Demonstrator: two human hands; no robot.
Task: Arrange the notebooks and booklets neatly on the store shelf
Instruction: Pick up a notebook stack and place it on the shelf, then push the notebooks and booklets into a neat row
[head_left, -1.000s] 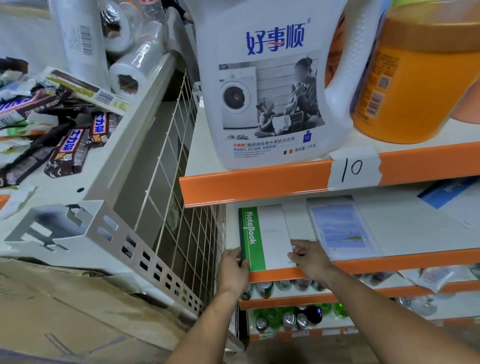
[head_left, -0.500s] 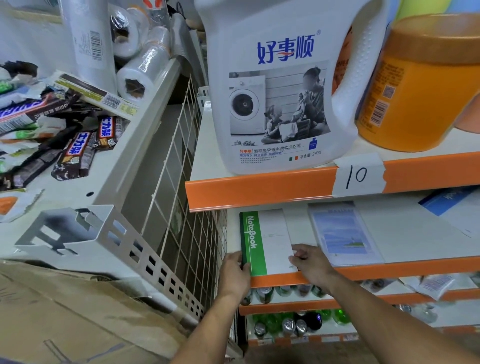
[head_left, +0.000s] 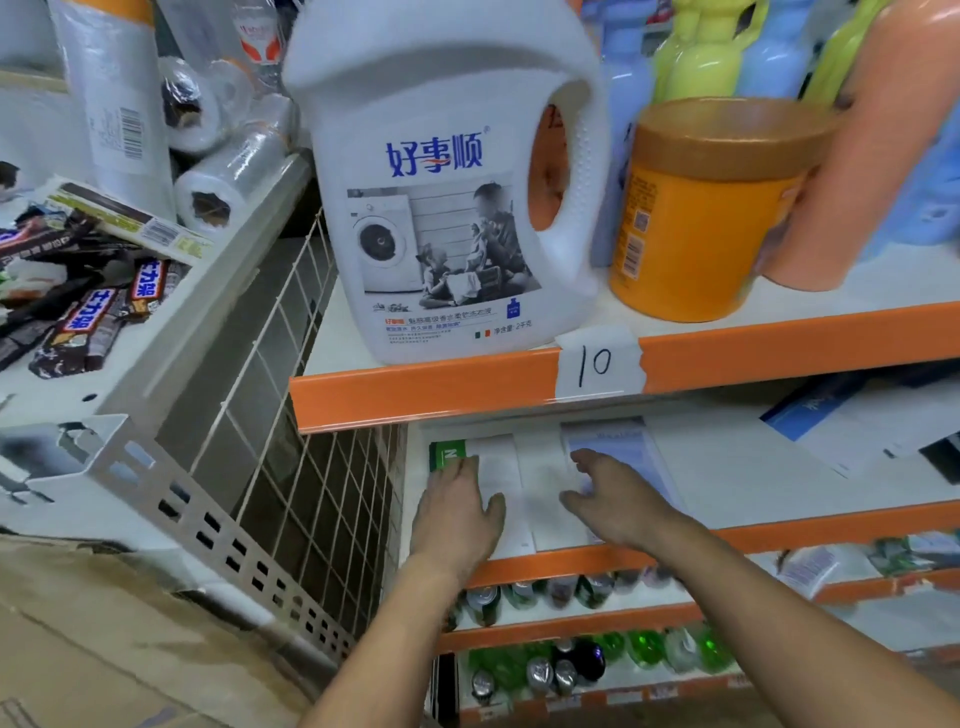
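Observation:
A green-and-white notebook (head_left: 496, 467) lies flat at the left end of the white shelf (head_left: 727, 467) with the orange front edge. My left hand (head_left: 457, 512) lies flat on top of it, fingers straight, covering most of the green spine. To its right lies a pale blue booklet (head_left: 618, 441). My right hand (head_left: 613, 499) reaches over this booklet with fingers spread and relaxed, touching its near left part. Further right on the same shelf lie a blue-and-white booklet (head_left: 826, 415) and other papers, askew.
Above, a shelf tagged "10" (head_left: 597, 364) carries a white detergent jug (head_left: 447, 208), an orange tub (head_left: 701, 218) and coloured bottles. Left stands a wire basket (head_left: 270, 441) and a tray of chocolate bars (head_left: 88, 317). Cans and green bottles (head_left: 571, 660) fill the lower shelves.
My left hand has moved from the notebook's near left corner onto its cover. My right hand has left the notebook's right edge and reached onto the blue booklet. The camera moved closer.

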